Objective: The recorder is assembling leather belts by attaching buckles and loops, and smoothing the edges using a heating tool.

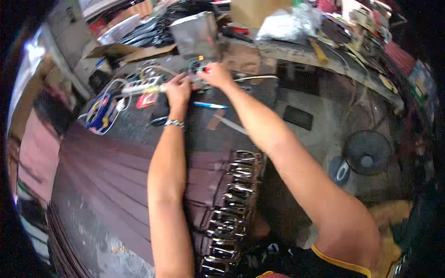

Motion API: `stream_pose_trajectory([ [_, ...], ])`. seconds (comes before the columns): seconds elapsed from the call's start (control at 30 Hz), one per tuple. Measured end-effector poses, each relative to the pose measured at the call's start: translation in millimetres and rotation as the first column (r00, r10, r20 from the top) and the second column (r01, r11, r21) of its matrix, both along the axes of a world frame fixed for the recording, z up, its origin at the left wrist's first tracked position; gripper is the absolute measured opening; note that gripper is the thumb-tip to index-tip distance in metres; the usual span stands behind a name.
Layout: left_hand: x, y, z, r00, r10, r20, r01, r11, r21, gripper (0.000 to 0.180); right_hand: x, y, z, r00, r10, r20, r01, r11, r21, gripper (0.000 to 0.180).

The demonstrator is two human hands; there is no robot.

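Cluttered workroom, dark scuffed counter (pixel 201 134): beyond the grip stands a silver tin (pixel 193 34) — contents hidden — with a cardboard box (pixel 257 13) behind, to its right. Right grip (pixel 216 75) pinches a small red thing (pixel 207 69); left grip (pixel 178 90) sits just beside, its hold too blurred to tell. White power strip (pixel 139 87) lies left.

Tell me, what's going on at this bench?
A person is reaching both bare hands to the far side of a dark, flat worktable. The left hand and right hand work close together, in front of a silvery, boxy metal tin; what they hold is too blurred to tell. A slim blue-and-white pen lies nearer the person. Closer still, long brownish-maroon strips lie side by side, with shiny silver metal buckles rowed along their right ends.
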State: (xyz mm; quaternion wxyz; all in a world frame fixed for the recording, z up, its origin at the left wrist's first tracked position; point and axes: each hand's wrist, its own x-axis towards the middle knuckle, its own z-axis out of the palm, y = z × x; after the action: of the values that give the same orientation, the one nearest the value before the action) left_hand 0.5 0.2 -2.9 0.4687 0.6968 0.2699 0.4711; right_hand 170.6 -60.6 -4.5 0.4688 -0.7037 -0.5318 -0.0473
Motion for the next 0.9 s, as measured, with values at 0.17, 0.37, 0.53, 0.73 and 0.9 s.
stream_pose_trajectory([
  [0.17, -5, -7, 5, 0.999, 0.0, 0.048, 0.003, 0.998, -0.065, 0.045, -6, 3, -3, 1.0, -0.026, 0.002, 0.026, 0.997, 0.069, 0.045],
  [0.37, -5, -10, 6, 0.998, 0.005, 0.058, -0.001, 0.999, -0.054, 0.04, -7, -1, 1, 1.0, -0.011, 0.012, 0.01, 0.997, 0.074, 0.045],
  [0.53, -3, -7, 6, 0.997, -0.03, 0.069, 0.035, 0.997, -0.075, 0.032, -6, 0, 1, 0.999, -0.039, 0.035, 0.037, 0.998, 0.054, 0.044],
  [0.73, -2, -3, 4, 0.999, -0.01, 0.044, 0.013, 0.998, -0.056, 0.031, -6, 3, 0, 0.999, -0.037, 0.023, 0.035, 0.997, 0.073, 0.043],
  [0.9, -3, -3, 2, 0.998, -0.017, 0.065, 0.022, 0.997, -0.074, 0.031, -5, 4, -1, 0.999, -0.051, 0.017, 0.05, 0.998, 0.047, 0.042],
])
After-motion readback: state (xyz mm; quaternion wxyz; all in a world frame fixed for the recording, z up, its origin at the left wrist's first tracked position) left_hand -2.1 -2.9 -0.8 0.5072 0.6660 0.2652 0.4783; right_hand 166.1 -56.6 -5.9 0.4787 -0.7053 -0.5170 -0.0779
